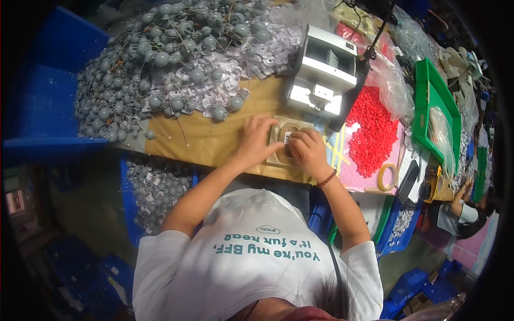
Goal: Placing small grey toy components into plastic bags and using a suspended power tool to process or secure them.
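Note:
On the tan tabletop [206, 143] in front of me lies a squarish light-brown block [280, 159] with a rounded recess. A small white piece with dark marks [287, 137] sits in that recess. My left hand [257, 143] rests at the block's left edge, its thumb stretched toward the recess and its fingers apart from the thumb. Over the right side of the block, my right hand [309, 151] has its fingers curled and pressed together beside the white piece. Whatever is between those fingertips is hidden.
Grey balls with thin wires [160, 59] are heaped at the left over white flat pieces [201, 88]. A white machine [326, 69] stands beyond my hands. Rightward are red pieces [372, 128], a tape roll [386, 177], a green tray [421, 107] and another person [460, 216].

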`<control>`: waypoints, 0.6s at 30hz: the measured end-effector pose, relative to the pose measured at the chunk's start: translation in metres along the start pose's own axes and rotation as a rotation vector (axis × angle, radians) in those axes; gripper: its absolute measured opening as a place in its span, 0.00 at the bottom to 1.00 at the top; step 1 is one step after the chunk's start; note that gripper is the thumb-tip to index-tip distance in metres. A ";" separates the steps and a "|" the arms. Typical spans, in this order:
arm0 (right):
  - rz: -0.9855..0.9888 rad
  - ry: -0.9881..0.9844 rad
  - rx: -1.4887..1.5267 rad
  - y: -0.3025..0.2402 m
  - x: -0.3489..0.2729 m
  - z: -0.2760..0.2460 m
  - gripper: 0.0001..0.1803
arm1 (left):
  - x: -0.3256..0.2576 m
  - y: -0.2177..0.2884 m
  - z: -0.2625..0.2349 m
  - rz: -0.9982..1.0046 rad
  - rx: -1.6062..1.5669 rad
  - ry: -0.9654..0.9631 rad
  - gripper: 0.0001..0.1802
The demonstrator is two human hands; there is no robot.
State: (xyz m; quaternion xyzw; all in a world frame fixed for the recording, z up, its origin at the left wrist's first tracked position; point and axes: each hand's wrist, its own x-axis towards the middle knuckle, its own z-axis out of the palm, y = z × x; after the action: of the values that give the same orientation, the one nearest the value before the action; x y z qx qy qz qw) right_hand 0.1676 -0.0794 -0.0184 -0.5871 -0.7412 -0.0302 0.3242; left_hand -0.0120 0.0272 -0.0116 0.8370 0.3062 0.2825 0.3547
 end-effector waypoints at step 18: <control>0.367 0.096 0.277 -0.019 -0.004 -0.007 0.21 | 0.030 -0.063 -0.068 -0.091 0.629 0.331 0.13</control>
State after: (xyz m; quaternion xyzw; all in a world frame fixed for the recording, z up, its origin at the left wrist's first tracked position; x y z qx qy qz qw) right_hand 0.1541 -0.0922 -0.0082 -0.6598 -0.6029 0.1032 0.4365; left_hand -0.0594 0.1128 -0.0123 0.8337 0.4683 0.2904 0.0375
